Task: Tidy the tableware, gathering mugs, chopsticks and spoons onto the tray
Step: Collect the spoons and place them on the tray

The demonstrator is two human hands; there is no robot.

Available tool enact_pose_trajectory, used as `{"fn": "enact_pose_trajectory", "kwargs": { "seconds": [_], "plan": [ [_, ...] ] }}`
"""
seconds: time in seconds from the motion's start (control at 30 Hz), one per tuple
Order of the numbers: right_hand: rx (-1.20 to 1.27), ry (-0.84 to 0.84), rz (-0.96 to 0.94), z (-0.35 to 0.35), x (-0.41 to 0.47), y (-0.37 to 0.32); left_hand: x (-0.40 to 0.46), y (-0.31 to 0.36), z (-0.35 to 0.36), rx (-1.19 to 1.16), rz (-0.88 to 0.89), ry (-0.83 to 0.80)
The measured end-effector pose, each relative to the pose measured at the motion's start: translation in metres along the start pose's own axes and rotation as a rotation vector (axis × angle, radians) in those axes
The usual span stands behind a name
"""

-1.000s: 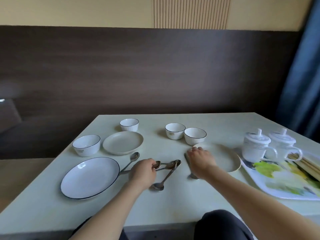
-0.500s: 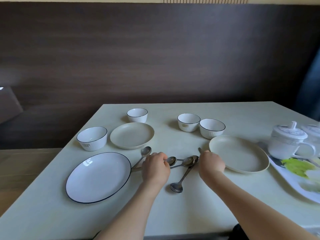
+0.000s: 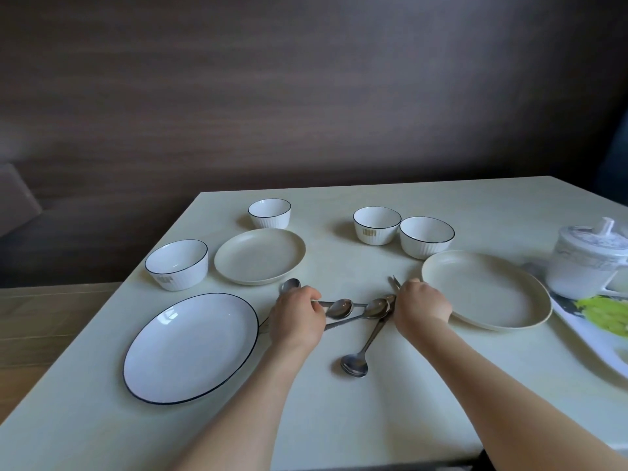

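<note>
Several spoons (image 3: 343, 307) lie in a loose cluster near the middle of the counter (image 3: 339, 419), and both my hands are down among them. My left hand (image 3: 297, 317) is curled over the handle ends of the spoons whose bowls point toward the right edge, gripping them against the counter just beside the large blue-rimmed plate (image 3: 190, 346). My right hand (image 3: 423, 309) has its fingers curled too, pinching a thin metal handle (image 3: 394, 283) that sticks out past my knuckles, right at the rim of the cream plate (image 3: 486, 290). One more spoon (image 3: 355, 363) lies slanted toward the near edge, its bowl closest to me, apart from both hands. At the right edge sits the tray (image 3: 591, 341), partly cut off, carrying a lidded white mug (image 3: 584, 263). Toward the far edge stand four small white bowls (image 3: 377, 226) and a second cream plate (image 3: 260, 256) between them.
</note>
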State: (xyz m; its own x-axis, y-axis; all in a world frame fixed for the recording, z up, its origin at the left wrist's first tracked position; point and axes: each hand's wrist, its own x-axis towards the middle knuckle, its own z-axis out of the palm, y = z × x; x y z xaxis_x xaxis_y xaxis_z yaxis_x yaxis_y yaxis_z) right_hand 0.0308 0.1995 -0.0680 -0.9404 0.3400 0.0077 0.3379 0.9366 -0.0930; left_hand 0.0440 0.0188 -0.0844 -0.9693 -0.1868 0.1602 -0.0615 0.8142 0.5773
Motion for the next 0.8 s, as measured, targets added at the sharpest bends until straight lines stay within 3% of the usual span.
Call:
{"fn": "enact_pose_trajectory", "kwargs": {
  "seconds": [0.17, 0.27, 0.4, 0.47, 0.57, 0.67, 0.8],
  "plan": [
    [0.068, 0.014, -0.005, -0.004, -0.004, 0.004, -0.003, 0.000, -0.001, 0.007, 0.009, 0.018],
    [0.123, 0.117, -0.059, -0.010, -0.007, 0.003, -0.004, 0.001, 0.000, -0.024, 0.026, 0.048],
    [0.238, 0.377, -0.289, -0.017, -0.012, -0.003, -0.006, 0.020, -0.007, -0.354, -0.038, 0.141],
    [0.334, 0.510, -0.509, -0.017, -0.013, -0.008, -0.008, 0.033, -0.015, -0.765, -0.236, 0.032],
    [0.423, 0.586, -0.840, -0.014, -0.019, -0.017, -0.016, 0.041, -0.031, -1.276, -0.546, -0.409],
    [0.404, 0.563, -1.047, -0.011, -0.027, -0.027, -0.019, 0.034, -0.038, -1.309, -0.574, -0.693],
    [0.454, 0.512, -1.165, -0.009, -0.033, -0.032, -0.018, 0.033, -0.042, -1.161, -0.558, -0.707]
  ]
}}
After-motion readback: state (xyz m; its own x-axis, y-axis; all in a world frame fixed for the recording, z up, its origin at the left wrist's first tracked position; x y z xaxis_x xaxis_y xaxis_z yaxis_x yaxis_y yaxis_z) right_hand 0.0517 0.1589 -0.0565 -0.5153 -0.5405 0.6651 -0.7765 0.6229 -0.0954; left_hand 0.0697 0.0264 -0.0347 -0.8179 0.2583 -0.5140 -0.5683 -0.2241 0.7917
